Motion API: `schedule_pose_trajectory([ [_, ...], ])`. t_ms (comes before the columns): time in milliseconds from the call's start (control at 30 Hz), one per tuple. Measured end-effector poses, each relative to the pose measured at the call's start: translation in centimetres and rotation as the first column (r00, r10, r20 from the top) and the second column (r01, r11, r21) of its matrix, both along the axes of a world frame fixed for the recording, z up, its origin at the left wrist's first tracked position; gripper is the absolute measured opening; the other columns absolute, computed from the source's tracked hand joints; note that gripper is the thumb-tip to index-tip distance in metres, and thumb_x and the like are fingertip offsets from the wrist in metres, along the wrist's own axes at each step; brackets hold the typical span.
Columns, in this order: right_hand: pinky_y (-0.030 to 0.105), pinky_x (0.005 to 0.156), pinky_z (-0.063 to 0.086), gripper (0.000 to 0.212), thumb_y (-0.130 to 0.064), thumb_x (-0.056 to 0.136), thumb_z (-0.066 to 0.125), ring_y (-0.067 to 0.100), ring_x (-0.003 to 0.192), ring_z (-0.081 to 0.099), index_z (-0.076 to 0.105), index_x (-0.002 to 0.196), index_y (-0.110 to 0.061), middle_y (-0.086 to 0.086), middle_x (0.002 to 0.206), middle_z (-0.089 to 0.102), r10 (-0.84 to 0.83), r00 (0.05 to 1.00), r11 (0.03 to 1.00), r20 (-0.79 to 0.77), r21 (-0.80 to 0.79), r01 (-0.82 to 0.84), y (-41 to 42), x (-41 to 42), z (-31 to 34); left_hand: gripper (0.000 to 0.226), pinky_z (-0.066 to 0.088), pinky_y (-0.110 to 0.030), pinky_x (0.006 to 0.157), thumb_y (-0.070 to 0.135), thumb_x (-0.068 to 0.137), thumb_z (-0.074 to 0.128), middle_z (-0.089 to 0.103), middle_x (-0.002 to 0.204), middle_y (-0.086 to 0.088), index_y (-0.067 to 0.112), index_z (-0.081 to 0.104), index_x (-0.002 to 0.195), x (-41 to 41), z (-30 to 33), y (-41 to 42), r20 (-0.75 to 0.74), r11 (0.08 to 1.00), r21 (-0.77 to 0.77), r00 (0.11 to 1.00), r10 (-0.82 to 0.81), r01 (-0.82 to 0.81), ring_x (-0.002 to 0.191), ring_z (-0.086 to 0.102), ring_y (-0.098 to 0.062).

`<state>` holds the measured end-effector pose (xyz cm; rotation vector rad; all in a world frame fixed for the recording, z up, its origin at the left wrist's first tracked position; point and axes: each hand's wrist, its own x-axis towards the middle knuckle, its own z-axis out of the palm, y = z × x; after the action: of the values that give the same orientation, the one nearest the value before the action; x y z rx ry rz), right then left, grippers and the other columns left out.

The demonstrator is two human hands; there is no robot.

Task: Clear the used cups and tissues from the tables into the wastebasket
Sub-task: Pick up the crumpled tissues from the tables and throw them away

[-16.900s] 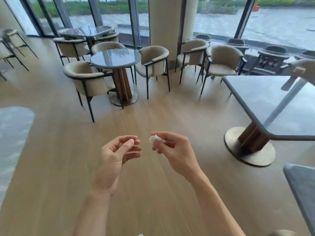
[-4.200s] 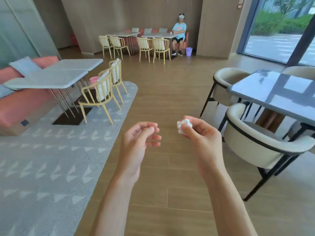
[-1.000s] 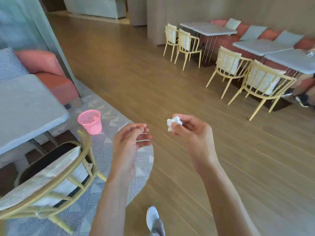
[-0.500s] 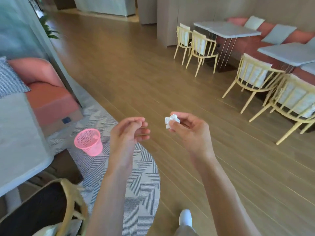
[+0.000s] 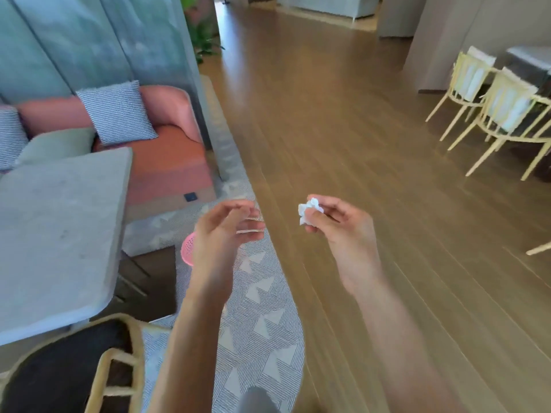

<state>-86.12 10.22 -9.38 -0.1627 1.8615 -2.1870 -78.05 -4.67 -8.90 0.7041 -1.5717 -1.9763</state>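
Note:
A small crumpled white tissue [image 5: 309,210] is pinched between the thumb and fingers of my right hand [image 5: 340,231], held out at chest height over the wooden floor. My left hand [image 5: 222,234] hovers beside it, fingers loosely curled, holding nothing. A pink mesh wastebasket [image 5: 187,250] stands on the patterned rug below, mostly hidden behind my left hand; only its left side shows.
A grey table [image 5: 56,234] fills the left side, with a yellow chair [image 5: 98,368] at the bottom left. A pink sofa [image 5: 167,150] with cushions stands behind. More yellow chairs [image 5: 504,114] are at the far right. The wooden floor [image 5: 357,129] stretches ahead.
The view has swung left and closer to the table. The pink wastebasket now lies behind my left hand. My right hand still pinches the tissue.

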Motion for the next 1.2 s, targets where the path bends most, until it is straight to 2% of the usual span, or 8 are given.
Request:
schedule_pose_trajectory([
  [267,0.017,0.068,0.055,0.02,0.004,0.088,0.072,0.007,0.066,0.067,0.074,0.104,-0.007,-0.006,0.078,0.074,0.218,0.975,0.972,0.026,0.079,-0.22,-10.4,-14.2,-4.6,0.02,0.057,-0.031,0.067,-0.001,0.097,0.056,0.071,0.08,-0.008,0.007,0.072,0.088,-10.4,-4.5,-8.2,0.069,0.974,0.06,0.975,0.213,-0.217,0.071,0.067,-0.02],
  [533,0.015,0.068,0.054,0.019,0.002,0.087,0.074,0.009,0.07,0.069,0.073,0.1,-0.011,0.005,0.087,0.074,0.459,0.887,0.864,0.055,0.203,-0.46,-25.7,-25.9,-7.2,0.019,0.055,-0.029,0.066,0.0,0.097,0.056,0.068,0.076,-0.005,0.006,0.071,0.087,-20.3,-7.3,-21.6,0.082,0.883,0.213,0.908,0.41,-0.418,0.067,0.065,-0.017],
  [700,0.019,0.067,0.054,0.018,-0.001,0.089,0.073,0.011,0.073,0.071,0.074,0.103,-0.013,0.009,0.088,0.078,0.572,0.813,0.781,0.11,0.231,-0.581,-34.0,-30.7,-9.6,0.014,0.06,-0.028,0.065,0.004,0.097,0.06,0.071,0.079,-0.008,0.005,0.072,0.09,-22.6,-9.7,-28.3,0.185,0.801,0.19,0.822,0.539,-0.568,0.069,0.069,-0.019],
  [867,0.023,0.068,0.055,0.02,-0.006,0.089,0.076,0.015,0.074,0.071,0.074,0.109,-0.008,0.012,0.092,0.078,0.662,0.722,0.666,0.202,0.284,-0.69,-41.2,-34.7,-14.5,0.017,0.061,-0.029,0.065,0.002,0.096,0.058,0.072,0.076,-0.006,0.006,0.073,0.089,-24.5,-13.8,-33.5,0.287,0.71,0.206,0.735,0.614,-0.673,0.068,0.07,-0.018],
  [1033,0.02,0.066,0.055,0.018,-0.002,0.087,0.076,0.015,0.076,0.072,0.074,0.099,-0.015,0.011,0.093,0.077,0.751,0.605,0.53,0.265,0.303,-0.792,-49.7,-39.0,-20.8,0.016,0.059,-0.028,0.062,0.003,0.097,0.057,0.071,0.075,-0.005,0.002,0.072,0.093,-28.1,-19.1,-38.3,0.405,0.622,0.188,0.637,0.656,-0.76,0.061,0.069,-0.014],
  [1100,0.02,0.066,0.055,0.019,-0.001,0.086,0.076,0.016,0.079,0.073,0.074,0.098,-0.016,0.011,0.094,0.077,0.786,0.541,0.441,0.297,0.344,-0.829,-53.2,-40.5,-24.2,0.016,0.058,-0.027,0.061,0.003,0.097,0.057,0.07,0.074,-0.006,0.003,0.071,0.09,-29.8,-21.5,-40.2,0.45,0.569,0.191,0.587,0.673,-0.8,0.061,0.068,-0.016],
  [1200,0.016,0.062,0.055,0.023,0.004,0.087,0.074,0.01,0.073,0.07,0.072,0.109,-0.002,0.007,0.09,0.074,0.833,0.426,0.281,0.353,0.393,-0.876,-57.9,-41.8,-28.7,0.019,0.056,-0.026,0.06,0.001,0.095,0.057,0.068,0.073,-0.004,0.007,0.072,0.085,-32.3,-25.9,-42.9,0.507,0.48,0.231,0.526,0.682,-0.846,0.061,0.066,-0.017],
])
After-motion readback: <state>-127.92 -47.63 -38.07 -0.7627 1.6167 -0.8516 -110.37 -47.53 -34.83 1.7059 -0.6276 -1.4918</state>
